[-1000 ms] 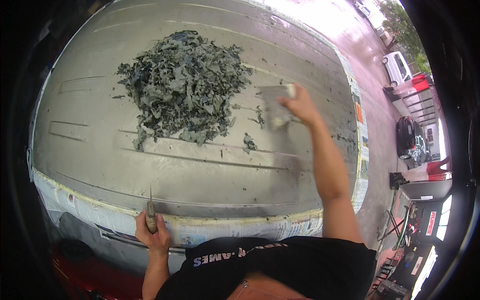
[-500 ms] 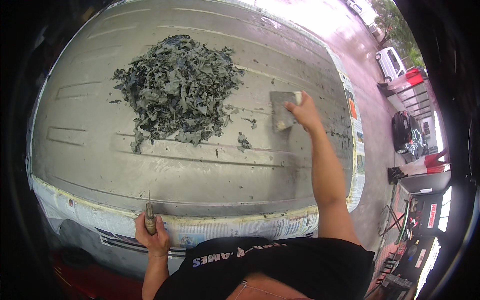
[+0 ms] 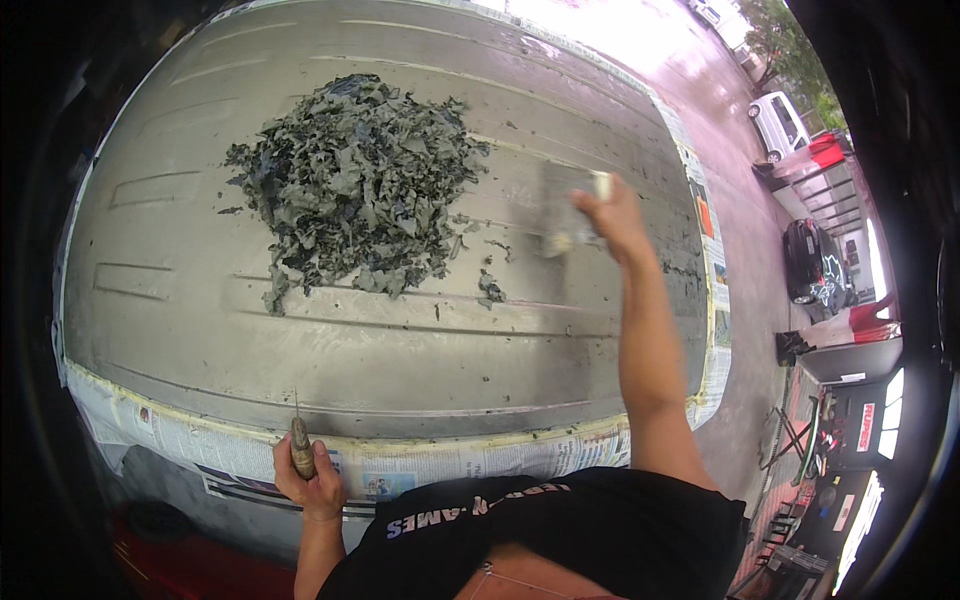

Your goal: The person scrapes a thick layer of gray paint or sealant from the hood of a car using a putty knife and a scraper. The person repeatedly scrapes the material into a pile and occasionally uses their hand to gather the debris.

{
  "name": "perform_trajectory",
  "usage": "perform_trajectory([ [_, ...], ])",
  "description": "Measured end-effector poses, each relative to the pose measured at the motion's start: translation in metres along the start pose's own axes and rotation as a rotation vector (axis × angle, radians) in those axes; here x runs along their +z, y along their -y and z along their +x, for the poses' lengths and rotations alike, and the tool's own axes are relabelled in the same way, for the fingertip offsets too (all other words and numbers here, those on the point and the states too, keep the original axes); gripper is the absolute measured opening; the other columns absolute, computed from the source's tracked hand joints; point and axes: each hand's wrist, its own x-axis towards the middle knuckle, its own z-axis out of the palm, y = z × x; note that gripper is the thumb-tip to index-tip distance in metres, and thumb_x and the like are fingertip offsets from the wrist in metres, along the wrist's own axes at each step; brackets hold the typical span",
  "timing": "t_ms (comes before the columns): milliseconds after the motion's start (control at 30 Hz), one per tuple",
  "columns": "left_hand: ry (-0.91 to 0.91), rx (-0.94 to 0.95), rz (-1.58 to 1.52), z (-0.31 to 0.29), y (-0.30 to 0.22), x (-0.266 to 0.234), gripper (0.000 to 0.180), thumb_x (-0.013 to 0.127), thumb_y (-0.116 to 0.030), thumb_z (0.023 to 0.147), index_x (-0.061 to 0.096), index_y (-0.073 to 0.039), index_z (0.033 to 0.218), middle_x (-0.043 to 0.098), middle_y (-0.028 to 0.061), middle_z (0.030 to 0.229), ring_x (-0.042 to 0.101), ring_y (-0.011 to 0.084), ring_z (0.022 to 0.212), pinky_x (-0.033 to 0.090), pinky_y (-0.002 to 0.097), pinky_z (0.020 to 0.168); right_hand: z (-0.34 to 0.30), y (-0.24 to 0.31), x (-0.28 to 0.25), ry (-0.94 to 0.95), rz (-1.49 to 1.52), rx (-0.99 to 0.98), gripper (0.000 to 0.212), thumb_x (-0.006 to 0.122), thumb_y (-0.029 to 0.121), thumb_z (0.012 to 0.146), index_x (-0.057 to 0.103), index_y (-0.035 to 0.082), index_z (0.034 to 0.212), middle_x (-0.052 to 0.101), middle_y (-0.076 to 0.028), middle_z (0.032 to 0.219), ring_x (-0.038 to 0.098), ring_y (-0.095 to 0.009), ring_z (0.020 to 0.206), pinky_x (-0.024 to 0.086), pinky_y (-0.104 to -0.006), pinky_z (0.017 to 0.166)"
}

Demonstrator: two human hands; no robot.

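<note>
My left hand [image 3: 312,478] is closed around the worn wooden handle of a thin-bladed scraper [image 3: 301,447], at the near edge of a van-like roof panel [image 3: 200,330]. Its narrow blade points away from me, seen almost edge-on. Out to the right, my right hand [image 3: 614,215] grips a flat grey rectangular tool with pale ends [image 3: 565,205], blurred by motion; its exact kind does not show. The tool is over the bare metal, right of a large heap of grey and dark peeled paint flakes [image 3: 360,190]. Smaller scraps [image 3: 490,288] lie between heap and tool.
Newspaper [image 3: 440,465] taped along the edge borders the roof panel. Raised ribs run across the metal. Beyond its right side are a concrete floor [image 3: 745,330], a white van [image 3: 778,125], a dark car [image 3: 812,262], and red-and-white covers [image 3: 850,330].
The grey tool and my right hand have shifted slightly away from me and are now blurred. My left hand, still on the scraper, has moved slightly nearer to me.
</note>
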Motion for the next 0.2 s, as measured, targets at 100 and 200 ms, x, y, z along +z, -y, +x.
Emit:
perform_trajectory([
  [100,-0.003,-0.001,-0.018,-0.001,0.001,0.002,0.040,0.068,-0.001,0.087,0.051,0.005,0.123,0.063,0.0200,0.099,0.062,0.0319,0.078,0.051,0.0383,0.070,0.000,-0.053,-0.055,-0.096,0.043,0.069,0.041,0.075,0.008,0.081,0.059,-0.003,0.117,0.069,-0.012,0.102,0.065,-0.018,0.088,0.052,-0.0322,0.078],
  [200,0.049,-0.006,-0.022,-0.002,0.002,0.000,0.040,0.068,-0.004,0.089,0.051,0.004,0.124,0.063,0.0199,0.100,0.062,0.0333,0.078,0.051,0.0389,0.071,-0.007,-0.074,-0.066,-0.135,-0.082,0.130,0.050,0.072,0.005,0.083,0.055,-0.003,0.129,0.068,-0.015,0.116,0.066,-0.023,0.102,0.049,-0.0347,0.095],
])
